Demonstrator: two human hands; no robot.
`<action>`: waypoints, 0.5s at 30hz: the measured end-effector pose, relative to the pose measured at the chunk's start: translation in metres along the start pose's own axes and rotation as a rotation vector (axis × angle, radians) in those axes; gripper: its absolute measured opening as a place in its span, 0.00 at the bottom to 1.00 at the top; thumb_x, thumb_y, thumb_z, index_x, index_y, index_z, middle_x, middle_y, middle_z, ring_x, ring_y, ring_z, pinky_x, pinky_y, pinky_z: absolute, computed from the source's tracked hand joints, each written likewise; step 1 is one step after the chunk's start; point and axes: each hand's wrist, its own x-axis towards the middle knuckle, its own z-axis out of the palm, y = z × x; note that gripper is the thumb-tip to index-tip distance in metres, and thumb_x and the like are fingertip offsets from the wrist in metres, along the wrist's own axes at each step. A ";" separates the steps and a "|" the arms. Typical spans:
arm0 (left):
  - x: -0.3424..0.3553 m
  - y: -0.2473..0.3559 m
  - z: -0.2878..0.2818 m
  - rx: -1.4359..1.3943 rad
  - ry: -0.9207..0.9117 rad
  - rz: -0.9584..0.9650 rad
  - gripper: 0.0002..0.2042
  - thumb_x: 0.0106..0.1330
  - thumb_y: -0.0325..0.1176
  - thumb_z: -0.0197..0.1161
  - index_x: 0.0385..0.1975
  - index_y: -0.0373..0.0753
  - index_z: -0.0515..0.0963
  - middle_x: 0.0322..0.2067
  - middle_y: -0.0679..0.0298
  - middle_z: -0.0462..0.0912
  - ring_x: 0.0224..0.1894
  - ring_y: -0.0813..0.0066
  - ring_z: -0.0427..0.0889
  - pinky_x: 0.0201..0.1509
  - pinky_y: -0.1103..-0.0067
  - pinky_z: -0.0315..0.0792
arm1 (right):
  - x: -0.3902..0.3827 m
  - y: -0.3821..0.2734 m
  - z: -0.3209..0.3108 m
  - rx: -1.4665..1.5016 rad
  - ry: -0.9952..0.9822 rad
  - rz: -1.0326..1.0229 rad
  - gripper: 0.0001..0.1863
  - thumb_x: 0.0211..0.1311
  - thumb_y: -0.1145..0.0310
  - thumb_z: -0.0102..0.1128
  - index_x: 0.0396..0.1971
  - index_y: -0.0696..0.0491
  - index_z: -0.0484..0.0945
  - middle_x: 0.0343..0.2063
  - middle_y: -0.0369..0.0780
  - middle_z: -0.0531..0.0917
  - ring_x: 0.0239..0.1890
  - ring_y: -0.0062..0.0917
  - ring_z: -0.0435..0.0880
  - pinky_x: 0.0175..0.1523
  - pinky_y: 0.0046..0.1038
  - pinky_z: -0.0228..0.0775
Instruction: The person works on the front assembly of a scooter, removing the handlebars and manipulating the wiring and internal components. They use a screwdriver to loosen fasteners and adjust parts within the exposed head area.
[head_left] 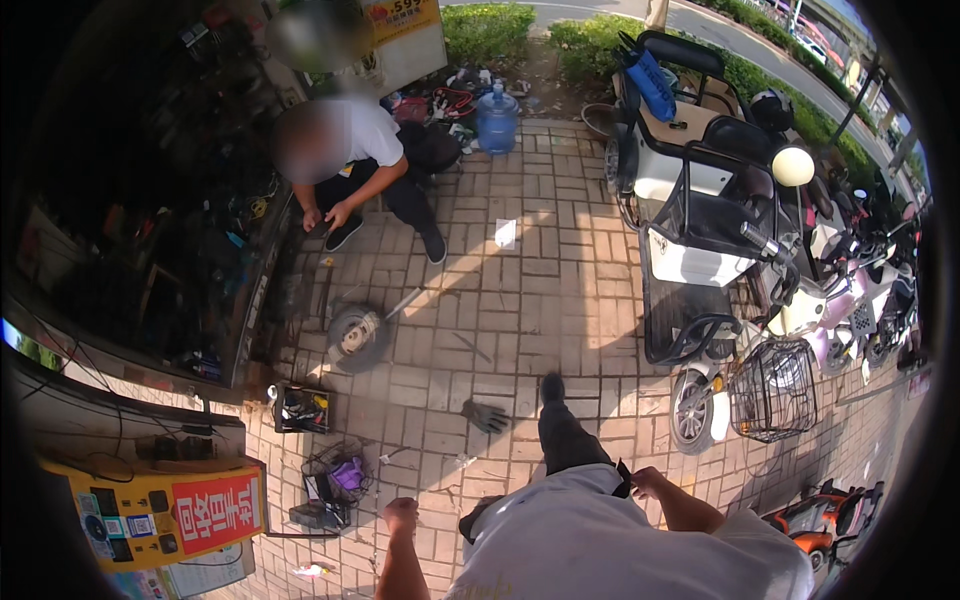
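Observation:
My left hand (401,517) hangs at my left side, its fingers curled into a loose fist with nothing showing in it. By my right hip is my right hand (648,482), fingers also curled in, and no object shows in it. One leg (567,430) is stretched forward on the brick paving. A dark work glove (487,416) lies flat just left of that foot. Farther off, a small wheel with a black tyre (357,337) lies on the ground with a metal rod (405,301) beside it. A thin dark bar (472,347) lies between wheel and foot.
A person (368,165) sits low at the far left, hands together. A white electric three-wheeler (690,230) and parked scooters line the right. An open toolbox (302,410) and a crate with a purple item (347,474) stand left. A blue water jug (496,122) stands at the back.

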 end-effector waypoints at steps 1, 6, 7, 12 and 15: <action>-0.017 0.029 0.016 0.030 0.007 -0.028 0.08 0.52 0.31 0.69 0.27 0.34 0.80 0.17 0.63 0.79 0.16 0.80 0.74 0.18 0.80 0.68 | 0.007 -0.027 -0.014 -0.011 0.009 0.013 0.21 0.61 0.55 0.58 0.40 0.61 0.78 0.34 0.45 0.83 0.32 0.35 0.84 0.38 0.39 0.76; -0.075 0.128 0.110 0.495 0.022 -0.205 0.22 0.60 0.51 0.51 0.21 0.36 0.81 0.24 0.54 0.82 0.31 0.59 0.80 0.38 0.67 0.70 | 0.028 -0.164 -0.126 0.006 0.048 -0.062 0.19 0.61 0.54 0.56 0.35 0.57 0.77 0.29 0.40 0.81 0.25 0.28 0.78 0.31 0.32 0.71; -0.081 0.148 0.126 0.562 -0.010 -0.195 0.28 0.62 0.56 0.45 0.20 0.37 0.81 0.26 0.52 0.83 0.35 0.54 0.81 0.43 0.64 0.70 | 0.016 -0.200 -0.144 0.004 0.066 -0.102 0.18 0.60 0.54 0.56 0.34 0.56 0.77 0.28 0.38 0.80 0.24 0.25 0.77 0.30 0.31 0.70; -0.084 0.108 0.165 0.604 -0.084 -0.164 0.24 0.65 0.48 0.40 0.25 0.38 0.80 0.35 0.51 0.81 0.39 0.50 0.78 0.46 0.63 0.69 | 0.051 -0.292 -0.214 -0.013 0.068 -0.284 0.17 0.61 0.53 0.55 0.33 0.54 0.76 0.26 0.35 0.78 0.22 0.21 0.75 0.27 0.26 0.67; -0.086 0.089 0.177 0.607 -0.057 -0.158 0.19 0.67 0.41 0.40 0.27 0.36 0.76 0.32 0.49 0.79 0.37 0.48 0.77 0.40 0.60 0.69 | 0.064 -0.332 -0.207 -0.088 0.027 -0.271 0.14 0.59 0.57 0.58 0.30 0.54 0.77 0.23 0.35 0.77 0.18 0.19 0.74 0.23 0.23 0.64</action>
